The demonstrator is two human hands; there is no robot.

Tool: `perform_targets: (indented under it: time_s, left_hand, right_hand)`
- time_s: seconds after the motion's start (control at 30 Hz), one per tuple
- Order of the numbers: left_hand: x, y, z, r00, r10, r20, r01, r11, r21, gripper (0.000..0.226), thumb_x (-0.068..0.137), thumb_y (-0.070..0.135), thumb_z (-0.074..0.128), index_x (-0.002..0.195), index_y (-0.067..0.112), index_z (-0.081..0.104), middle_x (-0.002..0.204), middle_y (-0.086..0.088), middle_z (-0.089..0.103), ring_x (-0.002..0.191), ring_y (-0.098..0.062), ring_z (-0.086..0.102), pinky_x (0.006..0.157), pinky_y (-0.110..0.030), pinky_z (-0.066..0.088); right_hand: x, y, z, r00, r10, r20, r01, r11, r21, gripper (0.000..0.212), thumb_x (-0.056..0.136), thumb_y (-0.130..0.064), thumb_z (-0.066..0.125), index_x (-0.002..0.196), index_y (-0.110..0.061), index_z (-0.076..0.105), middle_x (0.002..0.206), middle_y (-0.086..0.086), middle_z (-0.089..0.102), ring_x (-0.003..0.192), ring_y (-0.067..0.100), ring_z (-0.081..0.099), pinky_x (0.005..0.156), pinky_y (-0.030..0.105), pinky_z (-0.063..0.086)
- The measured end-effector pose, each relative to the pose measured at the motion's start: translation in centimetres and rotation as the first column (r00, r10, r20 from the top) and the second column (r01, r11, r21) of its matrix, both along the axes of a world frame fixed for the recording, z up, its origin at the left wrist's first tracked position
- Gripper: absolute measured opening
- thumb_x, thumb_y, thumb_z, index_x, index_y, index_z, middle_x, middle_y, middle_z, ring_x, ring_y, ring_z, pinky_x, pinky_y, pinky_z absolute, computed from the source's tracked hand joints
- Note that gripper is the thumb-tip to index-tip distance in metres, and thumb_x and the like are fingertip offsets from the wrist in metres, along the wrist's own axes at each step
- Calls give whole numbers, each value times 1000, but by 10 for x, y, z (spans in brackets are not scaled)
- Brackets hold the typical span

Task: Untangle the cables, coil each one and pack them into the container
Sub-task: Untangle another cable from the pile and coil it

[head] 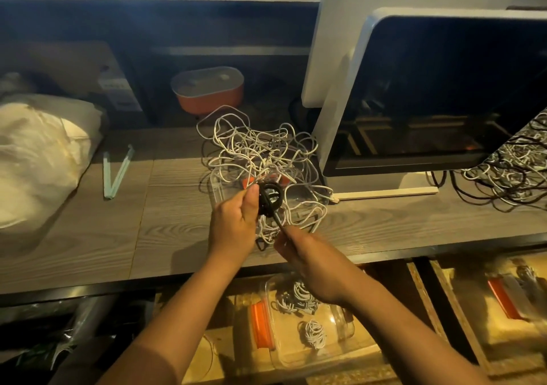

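A person winds a black cable into a small coil above the tabletop. The left hand grips the loops between thumb and fingers, and the right hand pinches the loose tail, drawn taut just below the coil. The coiling step looks nearly done for this cable. The next move appears to call for wrapping in the last of the tail without letting the loops spring, then setting the coil in a container.

Directly behind the hands, a white cable tangle sprawls over a clear tub with orange clips, covering its opening and crowding the work. On a lower level a second clear container already holds coiled white cables, a likely destination.

A monitor hems in the right side, with another mixed heap of dark and white cables beneath its edge. A lidded orange pot, two pale green sticks and a white bundle sit clear of the job.
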State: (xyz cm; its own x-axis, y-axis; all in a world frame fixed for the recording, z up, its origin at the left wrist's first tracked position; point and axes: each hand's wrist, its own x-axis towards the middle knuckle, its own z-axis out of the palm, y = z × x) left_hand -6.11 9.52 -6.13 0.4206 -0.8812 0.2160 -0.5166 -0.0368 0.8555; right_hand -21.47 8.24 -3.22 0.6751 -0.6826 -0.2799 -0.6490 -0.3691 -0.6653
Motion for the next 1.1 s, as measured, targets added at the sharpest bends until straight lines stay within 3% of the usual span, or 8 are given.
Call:
perform_targets:
  time_s: [0.17,0.3,0.37,0.5,0.67,0.8,1.0,1.1]
  left_hand:
    - [-9,3,-7,955,113,-274,-87,991,105,42,95,43,33,78,17,62,63,3,62,50,1,60,45,-10,42]
    - [-11,5,-15,871,143,-470,-102,989,111,36,91,42,43,80,19,68,72,-2,70,68,-9,68,63,-20,53]
    - [-9,7,-15,892,107,-438,-71,993,97,35,88,45,44,72,22,65,70,-3,67,68,-11,65,64,-26,51]
    - [-6,14,-8,964,-159,-213,164,986,10,41,92,47,48,58,26,54,51,11,53,55,1,51,53,-11,36]
    - [-7,12,6,901,-365,-235,383,923,37,41,84,47,47,60,16,58,51,16,55,52,2,51,53,-9,36]
    - [-6,8,21,824,-515,-236,546,834,83,58,80,58,43,66,4,62,58,-2,61,54,-6,54,54,-19,42]
    - [-13,12,45,657,-516,-550,603,797,-28,39,87,49,52,72,17,66,64,1,69,58,-9,65,54,-17,50]
    - [-25,20,47,454,-417,-787,548,828,-122,46,73,56,63,84,11,65,64,-5,66,56,-11,63,51,-18,49]
  right_hand:
    - [2,7,3,997,80,-7,-79,954,-289,17,102,-31,32,107,-20,44,102,-2,52,85,14,50,75,35,46]
    - [2,4,5,998,63,8,-57,942,-330,22,100,-31,37,111,-18,52,107,-3,44,90,17,52,76,36,47]
    - [-2,-2,9,999,42,6,-37,932,-361,23,99,-30,42,112,-18,56,103,-7,42,88,14,51,74,30,46]
    - [-16,-21,31,996,54,64,-27,929,-370,14,91,-24,57,102,-20,64,92,-12,53,83,8,54,72,23,46]
    - [-25,-40,57,979,47,200,-61,996,64,14,85,-8,64,89,-21,60,89,1,63,77,11,63,62,24,55]
    - [-29,-51,63,939,20,345,-123,952,282,14,83,0,63,84,-13,59,80,-1,62,68,9,60,58,20,51]
    - [-29,-54,47,788,-207,579,-167,835,525,5,75,-16,69,75,-19,65,72,2,60,59,12,52,49,17,43]
    - [-21,-47,37,687,-434,583,-96,741,665,8,77,-18,64,70,-20,67,68,1,59,57,15,45,47,19,34]
